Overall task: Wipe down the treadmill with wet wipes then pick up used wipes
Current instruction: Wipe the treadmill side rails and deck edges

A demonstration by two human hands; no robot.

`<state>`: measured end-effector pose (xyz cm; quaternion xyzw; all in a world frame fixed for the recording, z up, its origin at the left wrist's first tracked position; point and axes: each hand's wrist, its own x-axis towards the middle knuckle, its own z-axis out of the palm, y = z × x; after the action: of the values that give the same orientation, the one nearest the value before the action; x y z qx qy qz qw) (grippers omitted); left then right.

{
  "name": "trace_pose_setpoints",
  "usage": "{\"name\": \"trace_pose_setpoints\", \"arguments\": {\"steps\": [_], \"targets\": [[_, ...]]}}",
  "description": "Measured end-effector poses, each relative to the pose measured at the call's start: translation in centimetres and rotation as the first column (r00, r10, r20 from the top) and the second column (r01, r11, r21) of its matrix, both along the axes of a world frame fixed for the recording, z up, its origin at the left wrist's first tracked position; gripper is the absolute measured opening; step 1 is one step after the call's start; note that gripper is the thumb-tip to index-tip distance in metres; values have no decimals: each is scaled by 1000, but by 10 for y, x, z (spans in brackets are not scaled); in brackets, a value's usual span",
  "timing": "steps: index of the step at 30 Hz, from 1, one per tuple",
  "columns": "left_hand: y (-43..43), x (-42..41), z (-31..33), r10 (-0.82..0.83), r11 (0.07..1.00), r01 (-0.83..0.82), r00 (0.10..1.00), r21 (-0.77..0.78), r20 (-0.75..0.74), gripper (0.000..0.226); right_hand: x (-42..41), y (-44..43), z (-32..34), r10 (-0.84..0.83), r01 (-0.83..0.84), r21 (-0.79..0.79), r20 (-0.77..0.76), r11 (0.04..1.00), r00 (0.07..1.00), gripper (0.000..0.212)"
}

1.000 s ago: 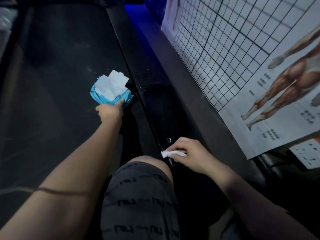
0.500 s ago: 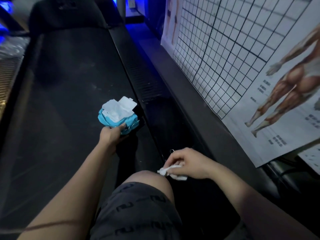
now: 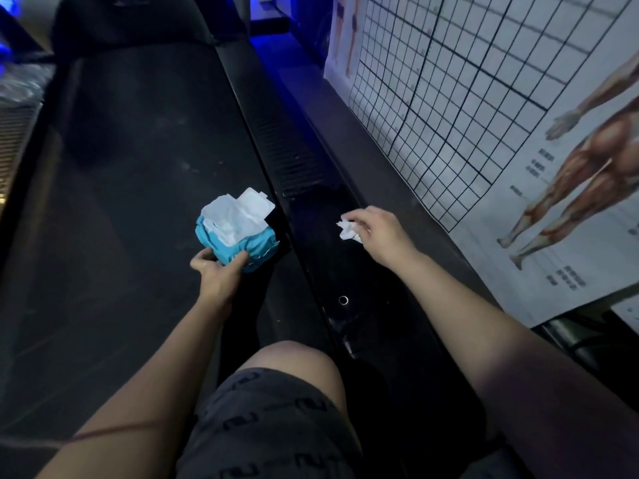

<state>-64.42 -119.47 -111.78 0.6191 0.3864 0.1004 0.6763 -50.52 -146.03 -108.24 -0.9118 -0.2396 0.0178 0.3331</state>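
Observation:
A blue pack of wet wipes (image 3: 242,242) with its white flap up and a wipe sticking out sits on the dark treadmill belt (image 3: 138,167). My left hand (image 3: 216,271) grips the pack's near end. My right hand (image 3: 377,233) holds a crumpled white wipe (image 3: 347,230) against the glossy black right side rail (image 3: 332,271) of the treadmill, further up the rail than the small round hole (image 3: 343,300).
A white grid chart and anatomy poster (image 3: 484,115) leans along the right, close beside the rail. My knee in patterned shorts (image 3: 276,392) is at the bottom centre. Blue light glows at the far end, near the treadmill's dark front hood (image 3: 131,19).
My right hand has moved forward along the side rail with the crumpled wipe, from beside my knee to past the round hole. My left hand has kept hold of the pack.

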Motion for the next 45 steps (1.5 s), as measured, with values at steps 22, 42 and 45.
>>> {"name": "trace_pose_setpoints", "arguments": {"steps": [22,42,45], "targets": [[-46,-7,11,165,985,-167,986,-46,-29,58,-124,-73,10,-23,45,99,-214,994,977,27],[-31,-27,99,143,931,-243,928,-271,-344,46,-117,-5,165,-168,880,356,-891,315,421,15],[-20,-33,48,118,968,-189,922,-163,-370,45,-104,-4,142,-122,857,339,-903,388,412,16]]}}
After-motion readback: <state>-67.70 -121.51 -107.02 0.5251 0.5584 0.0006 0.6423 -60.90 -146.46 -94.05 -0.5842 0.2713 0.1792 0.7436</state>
